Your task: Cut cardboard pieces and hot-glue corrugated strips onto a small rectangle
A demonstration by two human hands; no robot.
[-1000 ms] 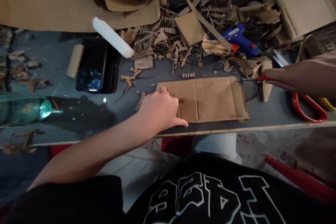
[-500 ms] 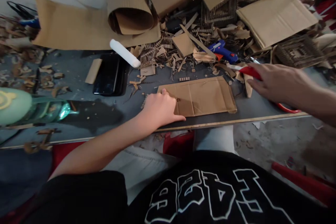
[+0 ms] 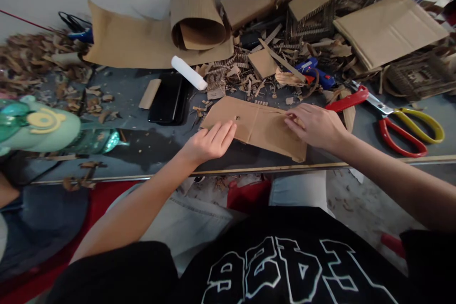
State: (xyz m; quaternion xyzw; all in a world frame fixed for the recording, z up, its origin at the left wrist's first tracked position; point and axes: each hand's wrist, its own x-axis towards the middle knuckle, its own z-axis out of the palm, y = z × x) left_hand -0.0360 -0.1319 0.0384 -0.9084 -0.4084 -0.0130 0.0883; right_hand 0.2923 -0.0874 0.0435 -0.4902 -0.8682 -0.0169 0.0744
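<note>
A creased piece of cardboard (image 3: pixel 261 126) with a small dark hole lies near the table's front edge, turned a little and bent at its middle fold. My left hand (image 3: pixel 213 141) grips its near left edge, fingers together on top and the thumb hidden. At the right end, my right hand (image 3: pixel 317 123) curls its fingers over the far edge of the same piece. Just beyond that hand rests a red-handled cutter (image 3: pixel 347 99). Scissors (image 3: pixel 401 118) with one red and one yellow handle lie to its right.
Behind are a rolled cardboard sheet (image 3: pixel 199 14), a white stick (image 3: pixel 188 73), a black phone (image 3: pixel 166 99) and a blue glue gun (image 3: pixel 317 73) among cardboard scraps. A green bottle (image 3: pixel 53 123) lies at left. A flat cardboard panel (image 3: pixel 392 28) sits back right.
My right hand has let go of the red-handled cutter and moved left onto the cardboard. My left hand has gone from pressing flat to gripping the near edge. The cardboard has turned slightly.
</note>
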